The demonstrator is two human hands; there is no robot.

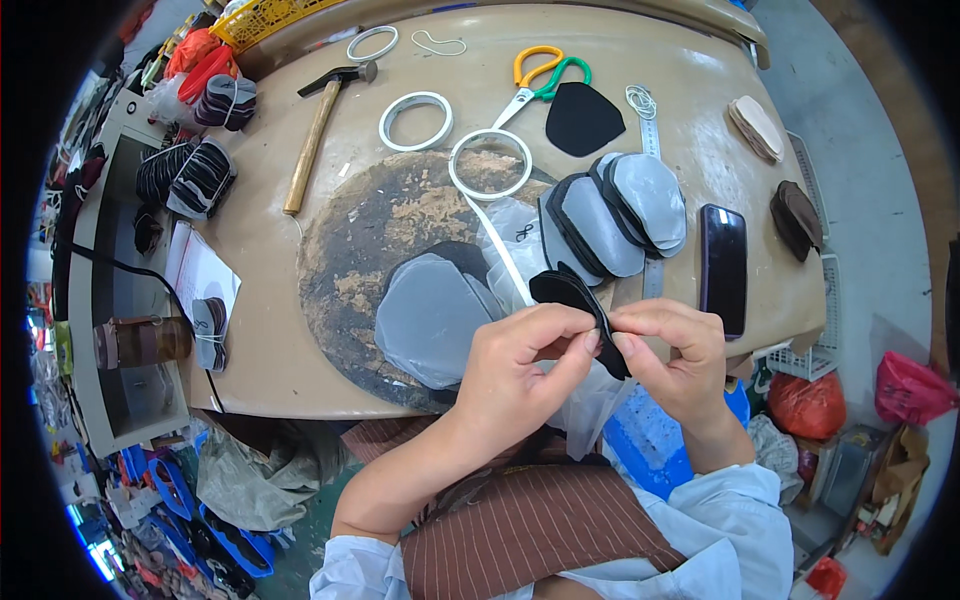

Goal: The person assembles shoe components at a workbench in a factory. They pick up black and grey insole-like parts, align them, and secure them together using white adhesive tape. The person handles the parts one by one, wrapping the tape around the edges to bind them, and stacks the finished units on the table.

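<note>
Just past the table's near edge, my left hand and my right hand pinch a small black layered fabric piece between thumbs and fingertips. Its edge is bent between them, and a thin pale line shows along it. To the left of my left hand, a pile of grey rounded pieces with black backs lies on a worn round board. Beyond my hands, more grey-and-black pieces lie fanned out. A narrow white tape strip runs from a tape roll down toward my left hand.
Scissors, a black flat piece, a hammer and another tape roll lie farther back. A phone and a metal ruler are on the right. Bundled pieces stand left, near a black cable.
</note>
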